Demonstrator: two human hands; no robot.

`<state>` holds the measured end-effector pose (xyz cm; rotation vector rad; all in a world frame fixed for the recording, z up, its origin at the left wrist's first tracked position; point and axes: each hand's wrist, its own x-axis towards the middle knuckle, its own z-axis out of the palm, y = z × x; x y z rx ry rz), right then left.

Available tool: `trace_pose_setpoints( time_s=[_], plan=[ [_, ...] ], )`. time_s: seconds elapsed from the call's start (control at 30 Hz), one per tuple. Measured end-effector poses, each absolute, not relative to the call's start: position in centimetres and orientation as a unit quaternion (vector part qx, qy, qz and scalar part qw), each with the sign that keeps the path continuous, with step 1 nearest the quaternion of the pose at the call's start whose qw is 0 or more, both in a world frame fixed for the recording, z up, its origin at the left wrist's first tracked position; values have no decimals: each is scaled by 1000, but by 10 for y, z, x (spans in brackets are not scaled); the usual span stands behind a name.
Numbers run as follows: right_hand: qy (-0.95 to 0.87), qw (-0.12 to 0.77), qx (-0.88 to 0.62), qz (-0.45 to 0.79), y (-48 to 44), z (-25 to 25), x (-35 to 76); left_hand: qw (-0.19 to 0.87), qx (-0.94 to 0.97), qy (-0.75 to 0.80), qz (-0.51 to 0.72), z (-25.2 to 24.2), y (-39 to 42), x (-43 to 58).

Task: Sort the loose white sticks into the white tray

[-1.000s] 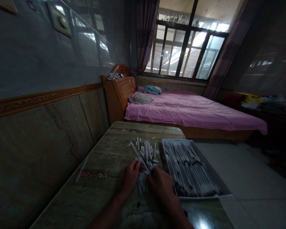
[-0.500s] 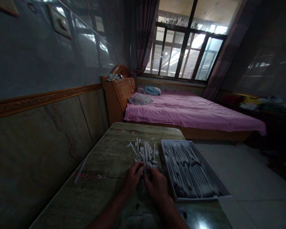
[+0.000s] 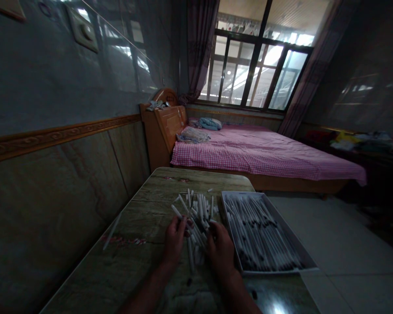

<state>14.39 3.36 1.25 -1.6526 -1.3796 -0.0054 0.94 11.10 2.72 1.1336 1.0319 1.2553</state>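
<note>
My left hand (image 3: 175, 239) is closed, its thumb and fingers pinching a slim white pen (image 3: 177, 212) that points up and to the left. My right hand (image 3: 220, 246) is bent at the right edge of the heap, fingers curled together; a small pale end shows by its fingertips, but what it grips is unclear. Between and beyond both hands lies a loose heap of white pen parts (image 3: 201, 205), tubes and caps in mixed directions. Closer to me, a long pen barrel (image 3: 190, 255) lies between my wrists, with a small dark piece (image 3: 189, 281) below it.
Right of my hands, a shallow white box (image 3: 275, 274) holds rows of pens with dark tips. A clear strip (image 3: 112, 231) lies at the left edge of the wood-patterned table (image 3: 144, 205). Beyond stands a bed (image 3: 249, 152) with a pink checked sheet.
My hands were together around an upright pale tube and have moved apart. The left went left with a white pen now tilted leftward; the right shifted slightly right, by the heap.
</note>
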Motion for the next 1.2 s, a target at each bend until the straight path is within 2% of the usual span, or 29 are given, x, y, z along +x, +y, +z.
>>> trace_pose_setpoints(
  time_s=[0.23,0.33,0.57,0.87,1.2],
  plan=[
    [-686,328,-650,8,24,30,131,533,484,447,531,29,110,9],
    [-691,304,-655,13,26,27,128,536,487,446,526,25,112,9],
    [-621,337,-708,18,34,19,136,547,488,444,515,24,113,9],
    [-560,423,-713,-1,39,12,154,546,487,445,516,24,112,9],
    [-619,421,-662,43,33,15,150,553,491,441,508,27,109,11]
  ],
)
